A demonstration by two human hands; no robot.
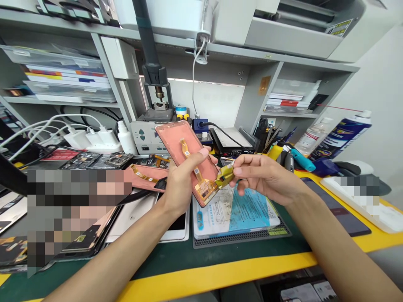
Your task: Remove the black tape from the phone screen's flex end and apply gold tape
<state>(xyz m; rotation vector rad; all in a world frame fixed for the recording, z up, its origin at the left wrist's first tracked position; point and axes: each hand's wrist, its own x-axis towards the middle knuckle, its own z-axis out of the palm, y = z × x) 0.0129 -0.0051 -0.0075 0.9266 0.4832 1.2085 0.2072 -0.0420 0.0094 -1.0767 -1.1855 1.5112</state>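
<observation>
My left hand (180,184) is closed around a phone screen panel (174,136), gripping it by its sides with the thumb across its copper-pink back. The panel tilts above the mat, and orange flex cables (200,176) run along that back. At its lower right corner, a shiny yellow-green film-covered flex piece (224,175) sticks out. My right hand (262,174) pinches this piece between thumb and fingertips. Below both hands lies a blue and white box (239,214) on a dark perforated pad.
Another pink-backed panel (145,176) and a white tablet (135,222) lie at left. A soldering station (150,136) and white chargers (102,140) stand behind. At right are a spray can (340,136), a clear bottle (315,136) and a dark screen (336,209).
</observation>
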